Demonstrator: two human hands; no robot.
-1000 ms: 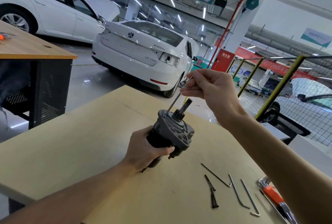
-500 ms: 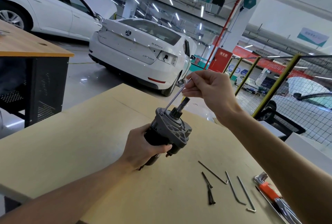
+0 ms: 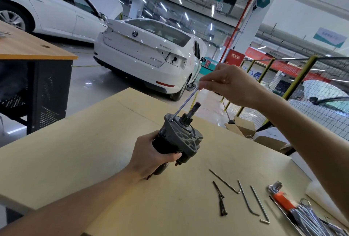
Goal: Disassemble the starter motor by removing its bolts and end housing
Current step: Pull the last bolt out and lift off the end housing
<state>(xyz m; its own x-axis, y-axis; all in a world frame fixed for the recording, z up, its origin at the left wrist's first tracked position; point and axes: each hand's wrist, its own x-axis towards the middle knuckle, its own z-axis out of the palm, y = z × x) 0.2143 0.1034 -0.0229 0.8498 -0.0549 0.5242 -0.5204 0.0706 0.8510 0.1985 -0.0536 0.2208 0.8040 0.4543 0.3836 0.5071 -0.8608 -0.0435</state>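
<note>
The starter motor (image 3: 179, 137) stands tilted on the wooden table (image 3: 75, 152), its grey end housing and splined shaft pointing up and to the right. My left hand (image 3: 151, 157) grips its black body from the left. My right hand (image 3: 228, 84) pinches the top of a long silver hex key (image 3: 186, 103) whose lower tip sits in a bolt head on the left rim of the housing.
Loose hex keys (image 3: 245, 199) and long dark bolts (image 3: 221, 201) lie on the table to the right of the motor. An orange-handled tool and a key set (image 3: 283, 203) rest at the lower right. Cardboard boxes (image 3: 243, 128) sit beyond the table's far edge.
My right hand has shifted slightly down and turned at the top of the hex key. The key stays in the bolt head, and my left hand keeps its grip on the motor.
</note>
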